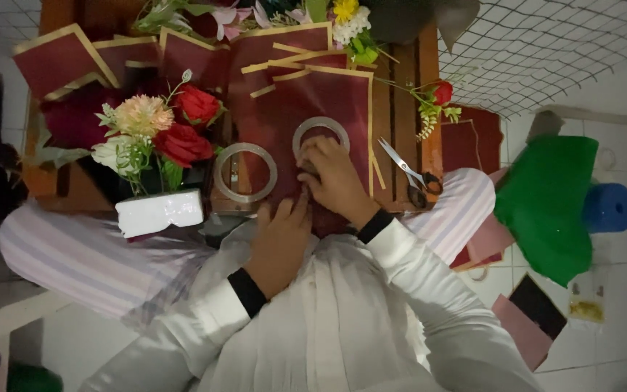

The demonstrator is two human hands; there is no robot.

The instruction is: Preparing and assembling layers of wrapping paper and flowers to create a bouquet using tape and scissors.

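My right hand point(335, 178) rests on a dark red paper sheet with gold edges point(328, 98), its fingers curled against a clear tape roll point(319, 128). My left hand point(281, 236) lies flat on the near edge of the same sheet, just below the right hand. A second clear tape roll point(245, 172) sits to the left of both hands. Whether the right fingers pinch tape is hidden.
A flower bunch with red, pink and white blooms point(157, 134) stands in a white block point(159, 213) at left. Scissors point(411, 174) lie on the wooden table point(400, 109) at right. More red sheets point(59, 58) are stacked behind. Green foam point(546, 199) and a blue roll point(609, 207) lie on the tiled floor.
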